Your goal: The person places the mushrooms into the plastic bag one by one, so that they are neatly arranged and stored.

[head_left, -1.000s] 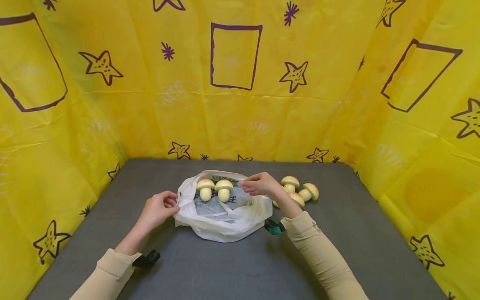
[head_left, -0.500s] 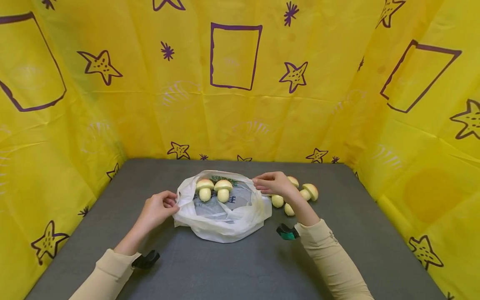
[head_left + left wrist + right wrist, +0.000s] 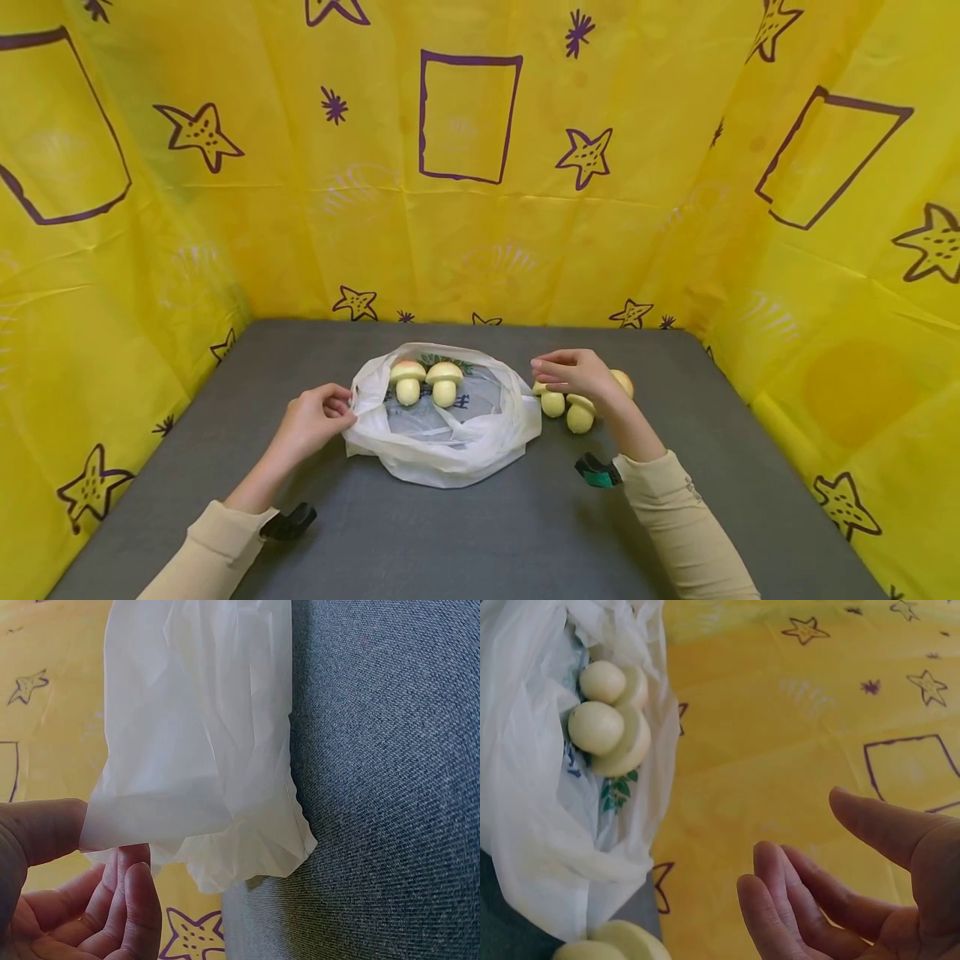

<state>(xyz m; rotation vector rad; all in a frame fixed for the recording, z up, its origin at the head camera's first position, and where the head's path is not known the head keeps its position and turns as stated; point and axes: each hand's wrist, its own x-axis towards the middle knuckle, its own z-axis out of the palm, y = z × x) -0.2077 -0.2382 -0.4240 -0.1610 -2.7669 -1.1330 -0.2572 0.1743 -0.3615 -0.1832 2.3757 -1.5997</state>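
A white plastic bag [image 3: 442, 468] lies with its mouth spread wide. Inside sit two toy mushrooms, the left mushroom [image 3: 408, 393] and the right mushroom [image 3: 445, 395], side by side. My left hand [image 3: 309, 418] pinches the bag's left edge; in the left wrist view the white film hangs over the thumb [image 3: 49, 829]. To the right of the bag my right hand [image 3: 581, 375] is held over more mushrooms, its fingers loosely bent with nothing between them. It partly hides that group, of which a stem [image 3: 552, 405] and a nearer mushroom [image 3: 581, 415] show.
The dark grey table [image 3: 465, 550] is enclosed by a yellow cloth [image 3: 375, 233] with drawn stars and rectangles. Another mushroom [image 3: 623, 382] shows behind the right wrist. A black strap [image 3: 288, 523] is on the left wrist, a black and green one [image 3: 598, 472] on the right.
My right hand has moved right, from over the bag's opening across its right rim to the loose mushrooms. The left hand stays at the bag's left edge.
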